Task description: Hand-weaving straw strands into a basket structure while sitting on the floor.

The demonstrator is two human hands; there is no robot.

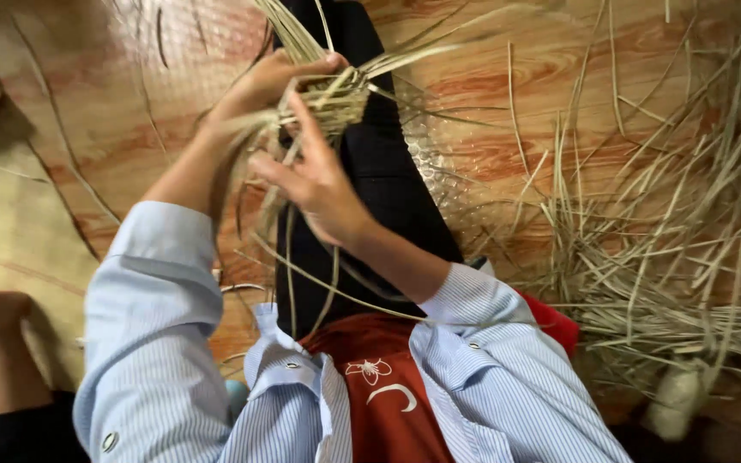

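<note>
Head view: left hand (272, 81) grips the small woven straw piece (336, 99) from its far side, right hand (315, 184) pinches loose strands beside it with one finger raised, both held above the dark trouser leg (388, 189); loose straw pile (671, 257) on the floor (113, 111) at right.

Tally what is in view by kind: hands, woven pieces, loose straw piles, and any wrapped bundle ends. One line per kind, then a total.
Hands: 2, the left hand and the right hand, both on the weaving
Woven straw piece: 1
Loose straw pile on the floor: 1
White wrapped bundle end: 1
Total: 5
</note>
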